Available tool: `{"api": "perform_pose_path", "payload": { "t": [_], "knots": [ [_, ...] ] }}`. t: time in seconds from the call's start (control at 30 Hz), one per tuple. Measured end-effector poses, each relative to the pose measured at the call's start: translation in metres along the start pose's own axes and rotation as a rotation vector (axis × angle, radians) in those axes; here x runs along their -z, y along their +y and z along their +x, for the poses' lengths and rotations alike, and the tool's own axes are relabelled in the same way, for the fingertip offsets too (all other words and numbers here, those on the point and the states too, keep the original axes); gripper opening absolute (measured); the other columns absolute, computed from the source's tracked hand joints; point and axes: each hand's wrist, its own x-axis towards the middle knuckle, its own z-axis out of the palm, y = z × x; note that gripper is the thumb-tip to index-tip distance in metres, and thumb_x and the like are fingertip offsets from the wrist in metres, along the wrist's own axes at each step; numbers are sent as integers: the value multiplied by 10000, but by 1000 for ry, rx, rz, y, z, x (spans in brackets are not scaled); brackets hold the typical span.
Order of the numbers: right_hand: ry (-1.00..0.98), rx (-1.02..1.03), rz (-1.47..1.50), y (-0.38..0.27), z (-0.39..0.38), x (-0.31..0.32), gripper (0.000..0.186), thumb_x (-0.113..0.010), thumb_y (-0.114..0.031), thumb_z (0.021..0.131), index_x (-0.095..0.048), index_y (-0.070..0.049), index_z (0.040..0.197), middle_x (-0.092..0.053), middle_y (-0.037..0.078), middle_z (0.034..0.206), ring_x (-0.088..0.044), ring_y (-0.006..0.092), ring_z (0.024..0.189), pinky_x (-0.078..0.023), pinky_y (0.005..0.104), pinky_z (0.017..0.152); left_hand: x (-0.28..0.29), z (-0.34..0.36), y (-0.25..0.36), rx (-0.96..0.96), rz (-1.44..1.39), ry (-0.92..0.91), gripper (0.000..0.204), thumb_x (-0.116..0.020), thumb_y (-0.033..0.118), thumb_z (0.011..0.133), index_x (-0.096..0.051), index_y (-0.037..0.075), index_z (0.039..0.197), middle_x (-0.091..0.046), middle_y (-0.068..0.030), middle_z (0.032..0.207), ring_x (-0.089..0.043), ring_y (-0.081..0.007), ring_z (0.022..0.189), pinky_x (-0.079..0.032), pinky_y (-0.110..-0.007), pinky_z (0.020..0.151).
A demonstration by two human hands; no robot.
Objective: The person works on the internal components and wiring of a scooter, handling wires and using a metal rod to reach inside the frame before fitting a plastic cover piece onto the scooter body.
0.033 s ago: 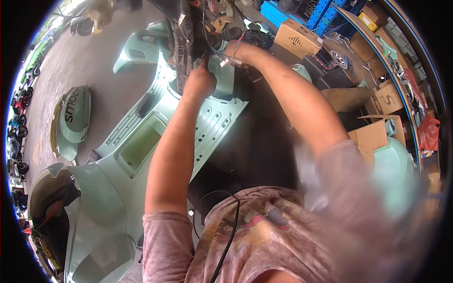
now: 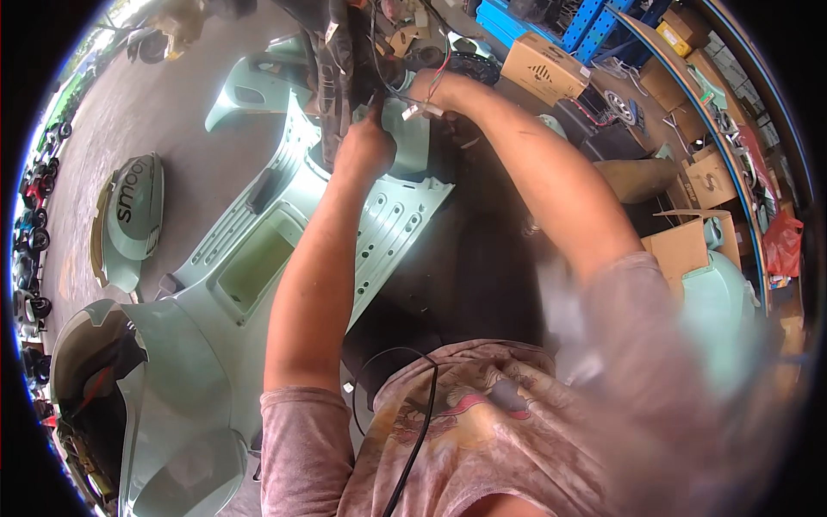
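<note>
My left hand (image 2: pixel 366 142) reaches up at the dark steering column (image 2: pixel 332 95) of a mint-green scooter body, its index finger raised against the dark assembly and the other fingers curled; what they grip is hidden. My right hand (image 2: pixel 431 93) is closed at the same assembly, just to the right, beside thin wires and a small white connector (image 2: pixel 410 111); its fingertips and what they hold are hidden. Below lie the perforated mint floorboard (image 2: pixel 392 233), with an open compartment (image 2: pixel 254 267), and a large curved body shell (image 2: pixel 172 362) at the lower left.
A loose mint side panel (image 2: pixel 135 211) lies on the floor (image 2: pixel 82 181) at left; scooters (image 2: pixel 34 241) line the far left edge. At right are cardboard boxes (image 2: pixel 544 69), an open carton (image 2: pixel 668 246) with mint parts, blue racking (image 2: pixel 586 34) and a red bag (image 2: pixel 782 246).
</note>
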Motion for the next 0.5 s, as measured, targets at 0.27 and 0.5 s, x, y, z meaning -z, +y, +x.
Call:
{"api": "perform_pose_path", "payload": {
  "t": [0.27,0.5],
  "knots": [
    [-193,-199,666,-8,-11,-1,215,-431,-156,889,-522,-92,705,-431,4,547,-330,84,378,-265,236,335,9,5,1,-37,19,-14,503,-434,103,798,-492,144,1296,-607,-250,1097,-578,-402,1043,-462,-468,897],
    [42,-286,1197,-21,-12,-55,185,-387,-112,858,-415,-146,678,-338,-4,558,-281,107,414,-202,251,381,22,10,14,5,126,-131,358,-479,104,812,-579,86,1156,-617,-211,1110,-592,-360,1050,-487,-435,878]
  ]
}}
